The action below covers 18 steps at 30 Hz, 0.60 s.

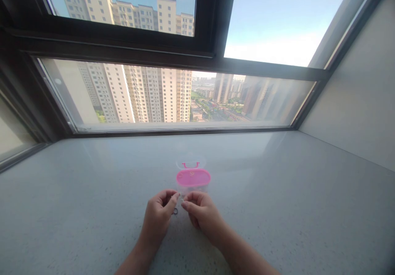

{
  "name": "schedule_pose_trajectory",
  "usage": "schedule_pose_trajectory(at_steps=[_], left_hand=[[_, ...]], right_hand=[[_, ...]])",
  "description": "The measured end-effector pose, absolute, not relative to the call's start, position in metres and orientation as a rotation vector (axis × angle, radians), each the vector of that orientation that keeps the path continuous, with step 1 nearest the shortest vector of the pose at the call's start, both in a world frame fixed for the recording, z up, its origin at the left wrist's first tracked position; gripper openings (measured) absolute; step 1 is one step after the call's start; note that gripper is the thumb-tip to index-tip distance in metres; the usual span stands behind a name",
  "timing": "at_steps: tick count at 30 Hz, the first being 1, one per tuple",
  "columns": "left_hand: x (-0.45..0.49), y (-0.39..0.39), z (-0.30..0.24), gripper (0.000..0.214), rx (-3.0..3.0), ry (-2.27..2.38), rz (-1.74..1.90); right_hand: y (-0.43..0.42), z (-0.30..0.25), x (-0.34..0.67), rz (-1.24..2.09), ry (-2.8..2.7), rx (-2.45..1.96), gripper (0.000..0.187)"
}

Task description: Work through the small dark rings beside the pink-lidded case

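Note:
My left hand and my right hand meet over the sill, fingertips pinched close together. Between them is a small whitish, thin thing, perhaps a little band; it is too small to name for sure. Just below the left fingertips a dark small ring shows, partly covered by the hand. Right behind the fingers stands a clear plastic box with a pink oval tray at its top, with one or two tiny light rings on it. The box's front is partly hidden by my hands.
The box's clear lid with a pink handle is at its far side. All of this rests on a pale speckled windowsill. A dark window frame bounds the far edge, and a white wall rises at the right.

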<state>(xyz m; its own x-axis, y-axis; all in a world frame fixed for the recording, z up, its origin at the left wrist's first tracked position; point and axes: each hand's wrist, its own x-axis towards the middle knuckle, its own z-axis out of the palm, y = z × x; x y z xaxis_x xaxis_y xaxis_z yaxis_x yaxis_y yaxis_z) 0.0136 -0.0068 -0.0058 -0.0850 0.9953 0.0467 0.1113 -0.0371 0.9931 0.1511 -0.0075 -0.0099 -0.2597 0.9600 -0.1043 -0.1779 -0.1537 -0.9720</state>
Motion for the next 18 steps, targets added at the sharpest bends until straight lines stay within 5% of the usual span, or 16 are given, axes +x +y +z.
schedule_pose_trajectory(at_steps=[18], left_hand=[[0.0134,-0.0071,-0.0059,0.027,1.279,1.318,1.243]], right_hand=[[-0.0076,-0.0101,0.1523,1.581,-1.179,-1.016,0.021]])
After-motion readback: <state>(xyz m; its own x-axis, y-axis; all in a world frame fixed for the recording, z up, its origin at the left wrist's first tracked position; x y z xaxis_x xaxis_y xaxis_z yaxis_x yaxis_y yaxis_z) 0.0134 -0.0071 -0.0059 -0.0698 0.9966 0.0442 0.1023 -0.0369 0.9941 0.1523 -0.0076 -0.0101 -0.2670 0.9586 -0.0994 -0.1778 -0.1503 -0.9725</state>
